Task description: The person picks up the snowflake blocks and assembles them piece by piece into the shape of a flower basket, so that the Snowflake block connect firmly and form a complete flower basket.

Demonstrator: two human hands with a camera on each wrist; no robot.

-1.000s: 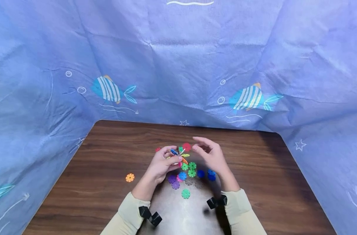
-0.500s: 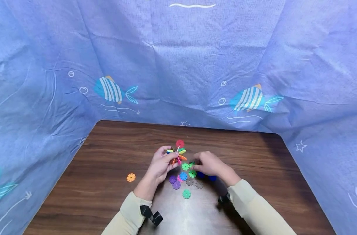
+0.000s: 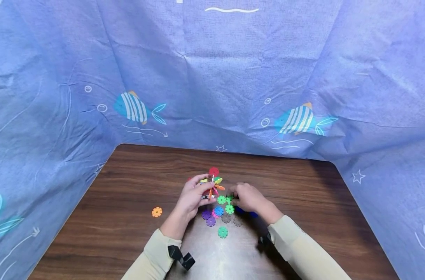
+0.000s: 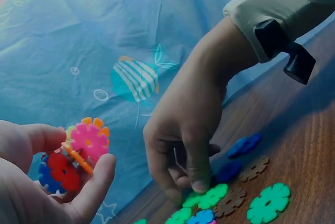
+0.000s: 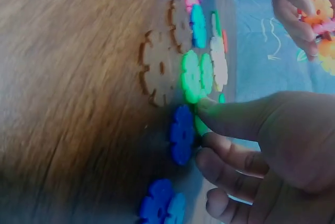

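In the head view my left hand (image 3: 195, 194) holds a cluster of interlocking snowflake discs (image 3: 216, 187) joined edge to edge. Pink, orange, red, blue and yellow-green discs show in it, pinched between thumb and fingers. The left wrist view has the same cluster (image 4: 86, 148) raised above the table. To the right, my right hand (image 3: 249, 197) reaches down to the loose pile. Its thumb and fingertips close on a green snowflake disc (image 5: 200, 124), partly hidden by the thumb. Two more green discs (image 5: 191, 76) lie right beside the thumb.
Loose snowflake discs lie around the hands: purple discs (image 3: 210, 221), a blue disc (image 3: 219, 210), clear brownish discs (image 5: 159, 69) and dark blue discs (image 5: 181, 135). A red disc (image 3: 214, 171) lies behind; an orange disc (image 3: 157, 212) sits apart left. A fish-print cloth (image 3: 212, 77) hangs behind the table (image 3: 104, 233).
My right hand has come down from beside the cluster to the green discs, its fingers closing there. The cluster has turned in my left hand, which stays nearly in place.
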